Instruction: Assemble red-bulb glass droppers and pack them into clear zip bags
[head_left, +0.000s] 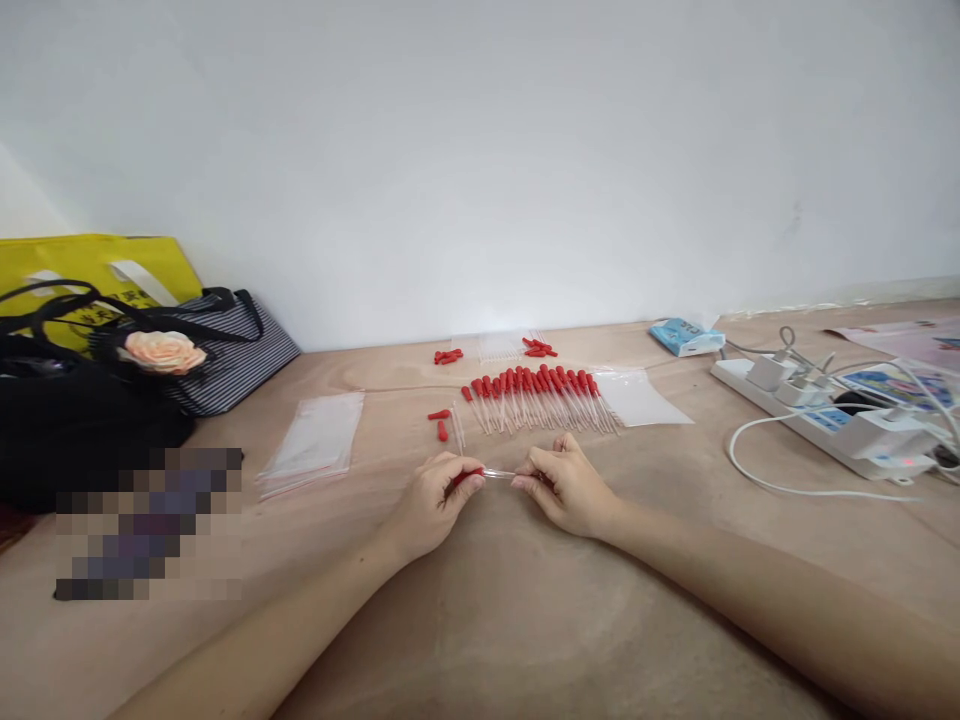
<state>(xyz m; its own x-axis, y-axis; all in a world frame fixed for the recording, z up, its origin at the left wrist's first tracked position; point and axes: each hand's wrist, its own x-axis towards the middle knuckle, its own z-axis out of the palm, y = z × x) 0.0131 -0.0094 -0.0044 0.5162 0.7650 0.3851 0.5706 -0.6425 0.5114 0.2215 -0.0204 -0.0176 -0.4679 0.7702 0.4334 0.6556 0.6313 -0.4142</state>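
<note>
One red-bulbed tube [498,474] spans from left fingers [460,465] to right fingers [535,489].

The red bulb [459,478] in the left hand [441,500] looks rubbery; the clear tube [498,473] at the right hand [568,487], smooth and glossy. Left of both, the bags [315,435] are filmy plastic.

From my distant post I can read no word with certainty. On the yellow bag [166,262] there are black characters [135,298], partly covered, and on the blue packet [684,340] some pale lettering, but both are too unclear.
</note>
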